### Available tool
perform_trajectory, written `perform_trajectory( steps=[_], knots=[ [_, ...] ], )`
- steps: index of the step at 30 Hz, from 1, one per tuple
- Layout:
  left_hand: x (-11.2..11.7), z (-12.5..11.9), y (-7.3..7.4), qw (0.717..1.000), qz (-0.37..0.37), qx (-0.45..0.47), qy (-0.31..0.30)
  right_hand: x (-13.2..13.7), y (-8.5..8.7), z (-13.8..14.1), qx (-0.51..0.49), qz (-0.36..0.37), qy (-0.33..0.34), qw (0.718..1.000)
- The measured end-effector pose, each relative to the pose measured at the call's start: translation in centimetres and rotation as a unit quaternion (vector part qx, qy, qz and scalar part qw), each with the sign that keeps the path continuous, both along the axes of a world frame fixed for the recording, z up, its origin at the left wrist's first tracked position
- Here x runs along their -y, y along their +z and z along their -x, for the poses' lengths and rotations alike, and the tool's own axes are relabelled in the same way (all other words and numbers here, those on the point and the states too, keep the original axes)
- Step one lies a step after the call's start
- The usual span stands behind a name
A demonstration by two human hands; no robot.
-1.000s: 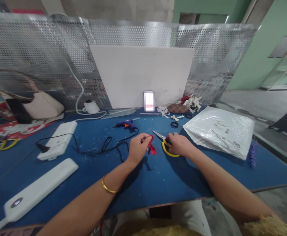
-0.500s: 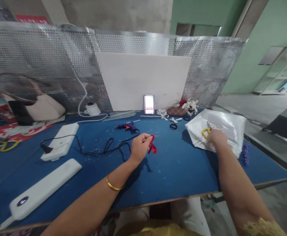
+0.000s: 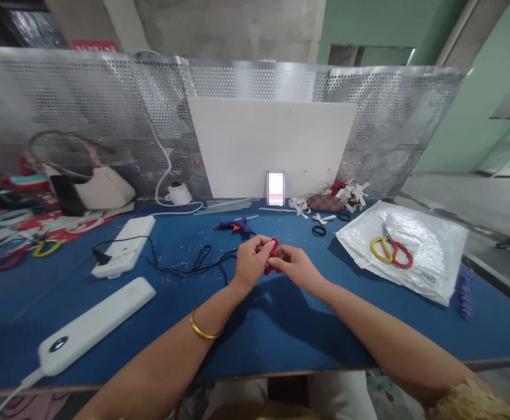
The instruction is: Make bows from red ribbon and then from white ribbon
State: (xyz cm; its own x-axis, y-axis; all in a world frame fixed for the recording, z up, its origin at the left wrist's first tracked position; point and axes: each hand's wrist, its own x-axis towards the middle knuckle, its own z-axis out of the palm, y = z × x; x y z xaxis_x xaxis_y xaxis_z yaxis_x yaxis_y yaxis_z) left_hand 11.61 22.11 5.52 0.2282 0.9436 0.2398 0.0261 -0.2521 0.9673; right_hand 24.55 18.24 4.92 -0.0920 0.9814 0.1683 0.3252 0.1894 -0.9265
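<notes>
Working the red ribbon (image 3: 274, 249) seems the step in hand: left hand (image 3: 250, 261) and right hand (image 3: 297, 267) pinch it above the blue table (image 3: 255, 332), mid-scene; the next move probably needs steady fingertips.

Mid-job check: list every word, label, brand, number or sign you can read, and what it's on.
"700", probably, its end blurred: white package.
Red sign, top left: pale marks, too blurred to read.
Phone screen: pixelated, unreadable.
Nothing else reads clearly.
</notes>
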Motion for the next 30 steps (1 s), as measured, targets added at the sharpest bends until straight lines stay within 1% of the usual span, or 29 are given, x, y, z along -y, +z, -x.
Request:
perform_trajectory(
  steps=[2, 3, 7, 10, 12, 14, 16, 17, 19, 21, 23, 27, 30],
  knots=[
    [0.0, -0.1, 0.0, 1.0, 0.009, -0.002, -0.007, 0.5, -0.9, 0.1, -0.049, 0.001, 0.023, 0.999],
    [0.1, -0.1, 0.0, 1.0, 0.013, -0.004, -0.012, 0.7, -1.1, 0.0, -0.049, -0.007, 0.025, 0.998],
    [0.3, -0.3, 0.1, 0.999, 0.033, -0.009, -0.027, 1.2, -1.2, -0.9, 0.027, -0.061, -0.01, 0.998],
    [0.4, -0.3, 0.1, 0.999, 0.043, -0.017, -0.018, 1.3, -1.4, -1.0, 0.053, -0.054, 0.01, 0.997],
    [0.4, -0.3, 0.0, 0.999, 0.033, -0.033, -0.001, 1.4, -1.5, -0.8, 0.106, -0.054, 0.008, 0.993],
    [0.5, -0.4, -0.1, 0.998, 0.014, -0.057, 0.009, 1.7, -1.5, -0.7, 0.204, -0.095, 0.001, 0.974],
    [0.6, -0.4, -0.3, 0.997, -0.002, -0.077, 0.011, 2.0, -1.3, -0.7, 0.295, -0.156, 0.007, 0.943],
    [0.6, -0.4, -0.4, 0.996, -0.004, -0.083, 0.01, 2.1, -1.2, -0.8, 0.325, -0.182, 0.013, 0.928],
    [0.4, -0.5, -0.7, 0.996, 0.002, -0.09, 0.012, 2.0, -1.2, -1.0, 0.358, -0.211, 0.024, 0.909],
    [0.2, -0.5, -0.9, 0.996, 0.013, -0.092, 0.016, 1.8, -1.4, -1.1, 0.367, -0.219, 0.031, 0.904],
    [-0.1, -0.5, -1.1, 0.996, 0.028, -0.083, 0.018, 1.5, -1.6, -1.2, 0.354, -0.203, 0.021, 0.913],
    [-0.3, -0.4, -0.8, 0.997, 0.054, -0.055, 0.008, 1.3, -1.7, -1.2, 0.303, -0.139, -0.021, 0.943],
    [-0.1, -0.4, -0.5, 0.998, 0.023, -0.065, -0.015, 1.2, -1.5, -1.1, 0.194, -0.095, -0.017, 0.976]
  ],
)
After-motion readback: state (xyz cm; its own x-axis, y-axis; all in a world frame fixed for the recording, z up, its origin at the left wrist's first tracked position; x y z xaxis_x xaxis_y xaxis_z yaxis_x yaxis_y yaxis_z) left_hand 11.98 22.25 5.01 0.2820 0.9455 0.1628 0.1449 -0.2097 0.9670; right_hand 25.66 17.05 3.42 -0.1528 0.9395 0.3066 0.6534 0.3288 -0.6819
